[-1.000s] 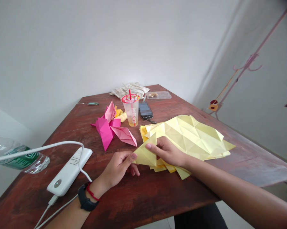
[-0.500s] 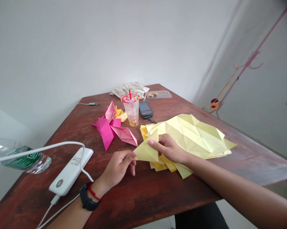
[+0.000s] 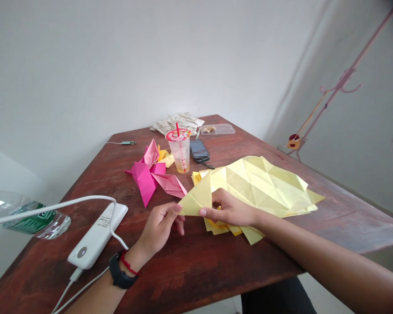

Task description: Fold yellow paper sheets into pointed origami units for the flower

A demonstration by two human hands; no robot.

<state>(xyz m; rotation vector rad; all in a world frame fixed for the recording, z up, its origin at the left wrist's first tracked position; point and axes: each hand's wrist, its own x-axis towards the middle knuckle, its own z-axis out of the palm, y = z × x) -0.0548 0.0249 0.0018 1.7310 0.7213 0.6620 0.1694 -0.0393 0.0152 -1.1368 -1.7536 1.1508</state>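
Note:
Between my hands is a pale yellow sheet of origami paper, folded into a triangle and held up off the table. My left hand pinches its left corner between thumb and fingers. At the lower right corner, my right hand grips the paper, thumb in front and fingers behind. Right behind that hand lies a broad pile of creased yellow paper, with several deeper yellow sheets showing under it. Folded pink paper pieces lie beyond my left hand.
A plastic cup with a red straw stands mid-table beside a phone. At left are a white power bank with cables and a water bottle. A crumpled cloth and a clear tray lie at the back.
My right thumb has slid from the middle of the triangle down to its lower right corner. The paper and my left hand have shifted slightly left.

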